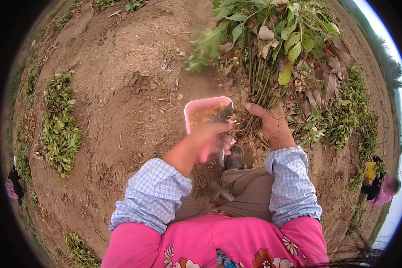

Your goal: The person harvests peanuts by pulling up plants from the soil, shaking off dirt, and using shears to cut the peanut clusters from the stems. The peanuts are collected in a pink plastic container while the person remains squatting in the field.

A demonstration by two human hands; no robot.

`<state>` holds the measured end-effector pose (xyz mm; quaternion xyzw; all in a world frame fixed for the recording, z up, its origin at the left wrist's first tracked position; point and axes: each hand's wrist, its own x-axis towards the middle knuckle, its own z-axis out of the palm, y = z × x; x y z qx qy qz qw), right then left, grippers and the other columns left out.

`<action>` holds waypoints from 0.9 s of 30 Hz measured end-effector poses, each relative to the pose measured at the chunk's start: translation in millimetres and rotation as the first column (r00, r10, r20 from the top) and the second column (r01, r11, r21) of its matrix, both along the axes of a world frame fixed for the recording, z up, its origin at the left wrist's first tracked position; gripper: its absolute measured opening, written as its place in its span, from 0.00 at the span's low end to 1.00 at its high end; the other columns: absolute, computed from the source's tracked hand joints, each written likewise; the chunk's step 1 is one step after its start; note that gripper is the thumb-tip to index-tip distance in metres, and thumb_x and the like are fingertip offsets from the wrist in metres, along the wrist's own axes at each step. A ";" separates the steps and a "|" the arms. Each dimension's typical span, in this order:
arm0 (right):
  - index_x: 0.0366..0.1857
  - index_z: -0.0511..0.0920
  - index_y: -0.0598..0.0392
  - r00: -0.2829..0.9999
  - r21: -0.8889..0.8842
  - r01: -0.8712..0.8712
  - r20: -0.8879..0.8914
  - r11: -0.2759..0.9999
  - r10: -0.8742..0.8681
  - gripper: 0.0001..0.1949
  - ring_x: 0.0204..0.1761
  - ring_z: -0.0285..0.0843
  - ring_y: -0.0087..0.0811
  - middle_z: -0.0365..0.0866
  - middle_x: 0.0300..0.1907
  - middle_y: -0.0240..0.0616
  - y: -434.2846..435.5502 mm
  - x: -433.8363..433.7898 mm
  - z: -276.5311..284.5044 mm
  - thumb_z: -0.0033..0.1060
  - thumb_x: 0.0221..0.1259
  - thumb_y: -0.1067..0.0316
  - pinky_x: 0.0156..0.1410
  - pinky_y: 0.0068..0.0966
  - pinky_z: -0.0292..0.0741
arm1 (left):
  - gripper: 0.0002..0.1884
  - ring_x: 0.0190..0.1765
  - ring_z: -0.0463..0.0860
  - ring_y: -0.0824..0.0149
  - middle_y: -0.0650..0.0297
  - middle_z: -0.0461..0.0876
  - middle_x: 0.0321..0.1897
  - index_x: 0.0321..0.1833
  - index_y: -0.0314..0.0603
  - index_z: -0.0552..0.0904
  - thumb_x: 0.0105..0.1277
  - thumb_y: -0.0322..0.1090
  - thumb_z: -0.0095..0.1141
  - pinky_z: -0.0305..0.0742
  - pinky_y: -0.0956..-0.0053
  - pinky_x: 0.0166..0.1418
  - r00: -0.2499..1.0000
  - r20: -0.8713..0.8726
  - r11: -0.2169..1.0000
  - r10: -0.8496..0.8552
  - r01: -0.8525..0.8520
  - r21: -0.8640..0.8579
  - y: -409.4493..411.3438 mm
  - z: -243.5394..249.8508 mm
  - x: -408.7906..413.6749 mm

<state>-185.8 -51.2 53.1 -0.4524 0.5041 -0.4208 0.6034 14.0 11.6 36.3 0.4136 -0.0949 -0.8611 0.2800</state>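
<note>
My right hand (274, 122) grips a bundle of uprooted peanut plants (263, 75) by the lower stems, at the root end. The green and dried leaves spread away at the top right. My left hand (209, 135), blurred, is closed around a metal blade-like tool (223, 114) and overlaps the near side of a pink plastic basin (186, 114). Inside the basin lie many small tan pods (204, 114), also blurred. The tool's dark, wide end lies over the basin's right side, close to the roots. My left fingers partly hide the tool's handle.
Bare soil with straw bits surrounds the basin. Plant heaps lie in a row at the left (60, 124) and at the right (361, 114). A shoe (235, 156) stands just below the roots. One person (382, 191) is at the far right, another (14, 186) at the far left.
</note>
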 end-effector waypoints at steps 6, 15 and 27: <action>0.56 0.74 0.63 0.992 0.071 0.097 0.078 0.993 -0.103 0.25 0.48 0.80 0.32 0.83 0.46 0.39 2.9 3.3 -16.9 0.71 0.51 0.77 0.57 0.31 0.77 | 0.12 0.28 0.79 0.65 0.61 0.78 0.30 0.50 0.41 0.74 0.67 0.35 0.55 0.81 0.64 0.35 0.996 0.088 0.999 0.034 -0.032 -0.028 3.2 -12.3 -7.2; 0.55 0.74 0.62 0.997 0.038 0.065 0.047 0.997 -0.067 0.24 0.42 0.83 0.31 0.84 0.44 0.39 4.7 13.1 -9.3 0.70 0.51 0.76 0.48 0.28 0.82 | 0.10 0.28 0.80 0.66 0.61 0.78 0.28 0.46 0.40 0.74 0.68 0.35 0.57 0.84 0.61 0.40 0.977 0.211 0.999 0.013 -0.005 -0.036 0.5 -25.6 -7.8; 0.51 0.76 0.61 0.996 0.162 0.053 0.068 0.985 -0.064 0.19 0.44 0.82 0.30 0.84 0.42 0.37 3.6 5.0 0.0 0.67 0.53 0.76 0.50 0.28 0.82 | 0.11 0.29 0.80 0.66 0.61 0.79 0.28 0.47 0.34 0.74 0.68 0.34 0.54 0.83 0.67 0.37 0.978 0.205 0.995 -0.039 0.056 -0.077 2.3 -32.8 -7.7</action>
